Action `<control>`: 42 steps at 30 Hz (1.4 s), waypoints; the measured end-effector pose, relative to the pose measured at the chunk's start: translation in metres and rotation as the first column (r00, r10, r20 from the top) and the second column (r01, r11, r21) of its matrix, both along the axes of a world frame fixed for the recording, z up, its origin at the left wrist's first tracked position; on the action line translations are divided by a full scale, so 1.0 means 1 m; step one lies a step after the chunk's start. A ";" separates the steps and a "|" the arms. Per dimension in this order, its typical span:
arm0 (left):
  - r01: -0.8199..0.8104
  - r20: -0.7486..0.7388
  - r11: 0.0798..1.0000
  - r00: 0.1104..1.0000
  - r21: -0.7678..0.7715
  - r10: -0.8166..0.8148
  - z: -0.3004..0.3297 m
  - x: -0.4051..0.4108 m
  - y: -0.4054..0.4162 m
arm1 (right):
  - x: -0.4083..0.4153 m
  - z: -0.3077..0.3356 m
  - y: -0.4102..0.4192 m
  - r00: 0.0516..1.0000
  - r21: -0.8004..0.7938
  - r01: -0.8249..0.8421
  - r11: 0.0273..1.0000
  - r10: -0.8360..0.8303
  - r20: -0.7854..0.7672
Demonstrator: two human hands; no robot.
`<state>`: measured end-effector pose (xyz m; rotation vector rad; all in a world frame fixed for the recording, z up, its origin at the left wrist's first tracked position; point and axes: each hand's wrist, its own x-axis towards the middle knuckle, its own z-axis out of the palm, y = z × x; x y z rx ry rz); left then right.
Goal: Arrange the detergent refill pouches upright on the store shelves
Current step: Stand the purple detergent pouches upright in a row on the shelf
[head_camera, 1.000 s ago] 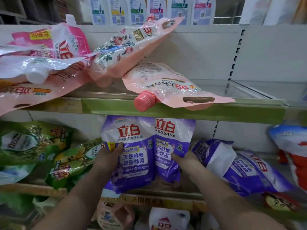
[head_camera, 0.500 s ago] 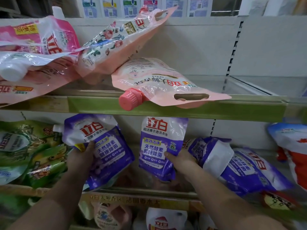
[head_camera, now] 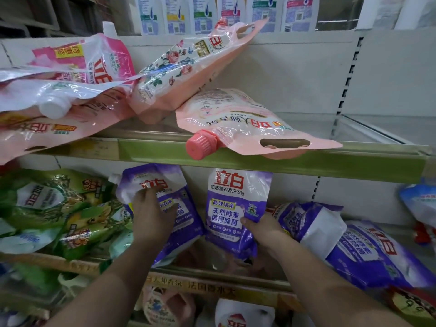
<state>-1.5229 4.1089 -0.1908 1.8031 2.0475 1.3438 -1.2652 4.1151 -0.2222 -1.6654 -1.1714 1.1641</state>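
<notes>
Left hand: the left hand point(head_camera: 151, 215) is spread flat over the front of a purple plastic detergent refill pouch with a white corner spout point(head_camera: 162, 208), fingers splayed across its label, pressing on it rather than wrapped round it.
Left pouch: it stands on the middle shelf point(head_camera: 212, 277), leaning to the left, its spout touching the heap of green foil refill pouches point(head_camera: 61, 213) beside it.
Right hand: the right hand point(head_camera: 264, 230) grips the lower right edge of a second purple detergent refill pouch with bold red lettering point(head_camera: 236, 208), thumb on the front, fingers hidden behind.
Right pouch: upright and facing out, just beside the left one, a narrow gap between them at the top.
Further right: more purple pouches lying toppled on their sides point(head_camera: 349, 244), right against the right wrist.
Upper shelf: behind its green front rail point(head_camera: 306, 161), pale pink refill pouches lie flat; one pale pink pouch with a pink screw cap point(head_camera: 247, 126) pokes its cap out over the rail, and a floral-printed pink pouch point(head_camera: 186, 67) leans diagonally against the back panel.
Top row: white bottles with coloured labels point(head_camera: 224, 13) stand in a line.
</notes>
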 end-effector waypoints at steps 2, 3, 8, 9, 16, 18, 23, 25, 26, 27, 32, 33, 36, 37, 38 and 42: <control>0.204 0.232 0.973 0.957 -0.105 -0.176 0.006 0.015 0.000 | 0.001 0.001 0.001 1.000 0.004 -0.005 1.000 0.005 -0.011; 0.279 0.309 0.948 0.925 -0.154 -0.222 0.009 0.022 0.000 | 0.002 0.001 0.001 1.000 0.009 -0.010 1.000 0.010 -0.016; 0.507 0.372 0.782 0.848 -0.361 -0.378 0.002 0.053 0.008 | 0.004 0.002 0.004 0.999 0.038 -0.030 0.999 0.031 -0.032; 0.508 0.371 0.762 0.851 -0.402 -0.372 -0.002 0.058 0.010 | 0.002 0.002 0.005 0.999 0.042 -0.038 0.998 0.039 -0.013; 0.516 0.409 0.779 0.836 -0.357 -0.366 -0.010 0.071 0.024 | -0.006 0.001 0.027 0.998 0.149 -0.010 0.989 0.000 0.066; 0.544 0.483 0.772 0.799 -0.329 -0.357 -0.012 0.072 0.029 | -0.008 0.001 0.034 0.998 0.182 -0.013 0.983 0.002 0.059; 0.528 0.594 0.810 0.746 -0.253 -0.301 -0.020 0.062 0.036 | -0.028 0.006 0.050 0.998 0.198 -0.029 0.980 0.041 -0.055; 0.473 0.561 0.844 0.782 -0.251 -0.271 -0.022 0.056 0.037 | -0.039 0.012 0.055 0.992 0.211 -0.039 0.977 0.064 -0.109; 0.461 0.550 0.850 0.792 -0.254 -0.265 -0.022 0.054 0.037 | -0.044 0.012 0.057 0.989 0.221 -0.053 0.974 0.082 -0.126; 0.462 0.530 0.848 0.803 -0.261 -0.273 -0.022 0.052 0.037 | -0.049 0.010 0.059 0.986 0.229 -0.083 0.970 0.112 -0.120; 0.513 0.323 0.771 0.853 -0.377 -0.410 -0.011 0.058 0.037 | -0.041 -0.008 0.053 0.912 0.192 -0.345 0.919 0.279 0.301; 0.504 0.290 0.753 0.863 -0.424 -0.414 -0.011 0.059 0.039 | -0.037 -0.011 0.052 0.915 0.193 -0.343 0.919 0.281 0.291; 0.459 0.216 0.698 0.885 -0.549 -0.412 -0.010 0.062 0.041 | -0.031 -0.014 0.051 0.896 0.138 -0.342 0.930 0.279 0.344; 0.462 0.207 0.680 0.881 -0.569 -0.425 -0.009 0.063 0.042 | -0.029 -0.014 0.053 0.873 0.108 -0.364 0.925 0.299 0.387; 0.467 0.209 0.669 0.878 -0.579 -0.431 -0.008 0.065 0.043 | -0.027 -0.013 0.053 0.845 0.068 -0.389 0.919 0.326 0.423; 0.398 0.260 0.736 0.917 -0.548 -0.303 -0.009 0.073 0.053 | -0.009 -0.004 0.055 0.884 -0.053 -0.353 0.934 0.352 0.307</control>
